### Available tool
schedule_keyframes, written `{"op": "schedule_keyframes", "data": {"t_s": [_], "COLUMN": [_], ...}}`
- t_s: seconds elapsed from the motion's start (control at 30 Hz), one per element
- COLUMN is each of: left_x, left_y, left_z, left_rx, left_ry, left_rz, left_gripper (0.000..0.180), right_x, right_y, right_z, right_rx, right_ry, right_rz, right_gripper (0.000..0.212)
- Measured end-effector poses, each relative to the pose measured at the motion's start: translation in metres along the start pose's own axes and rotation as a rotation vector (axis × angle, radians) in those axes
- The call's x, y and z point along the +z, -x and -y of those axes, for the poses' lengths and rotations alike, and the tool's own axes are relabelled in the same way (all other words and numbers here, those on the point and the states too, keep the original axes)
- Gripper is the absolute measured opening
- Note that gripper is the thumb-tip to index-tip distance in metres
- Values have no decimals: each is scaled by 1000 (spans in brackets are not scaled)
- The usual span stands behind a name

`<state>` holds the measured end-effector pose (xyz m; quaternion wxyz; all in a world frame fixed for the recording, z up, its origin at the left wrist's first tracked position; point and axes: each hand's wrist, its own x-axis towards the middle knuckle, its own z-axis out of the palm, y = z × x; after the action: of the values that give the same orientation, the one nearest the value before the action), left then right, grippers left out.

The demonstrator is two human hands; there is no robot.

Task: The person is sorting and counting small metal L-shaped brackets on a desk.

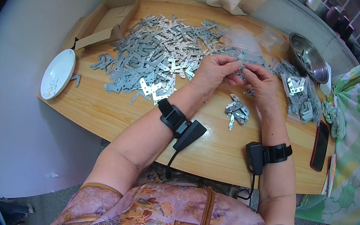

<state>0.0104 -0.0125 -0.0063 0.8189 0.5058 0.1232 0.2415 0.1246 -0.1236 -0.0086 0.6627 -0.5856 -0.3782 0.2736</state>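
Observation:
My left hand (215, 73) is closed, its thumb and fingers pinching a small flat metal bracket (242, 54) whose end sticks up between my hands. Right beside it, the fingertips of my right hand (262, 82) are pressed together at the lower end of the same piece; what they hold is too small to make out. Below my hands, a small pile of joined metal brackets (238, 109) lies on the wooden table (203, 143). To the left spreads a large heap of flat L-shaped metal brackets (160, 57). Small metal parts (250, 91) lie partly hidden behind my hands.
An open cardboard box (105, 19) and a white plate (58, 74) line the left edge. Clear plastic bags (241, 37) lie at the back. At the right are a steel bowl (308, 57), a bag of metal parts (303, 100), a phone (320, 146) and a green-patterned curtain (358, 151).

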Motion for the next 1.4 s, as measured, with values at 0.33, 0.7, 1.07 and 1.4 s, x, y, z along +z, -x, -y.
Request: {"op": "schedule_keyframes", "data": {"t_s": [0.33, 0.7, 1.07, 1.4], "left_x": [2, 3, 5, 8], "left_y": [1, 2, 3, 3], "left_z": [-3, 0, 0, 2], "left_rx": [3, 20, 70, 104], "left_ry": [6, 48, -10, -12], "left_rz": [80, 147, 127, 128], "left_gripper": [18, 20, 23, 24], "right_x": [1, 9, 10, 15], "right_y": [-2, -3, -4, -2], "right_z": [-2, -5, -8, -4], "right_rx": [-19, -99, -324, -528], "right_ry": [-172, -357, 100, 385], "right_rz": [-32, -139, -282, -336], "right_gripper": [22, 13, 8, 10]}}
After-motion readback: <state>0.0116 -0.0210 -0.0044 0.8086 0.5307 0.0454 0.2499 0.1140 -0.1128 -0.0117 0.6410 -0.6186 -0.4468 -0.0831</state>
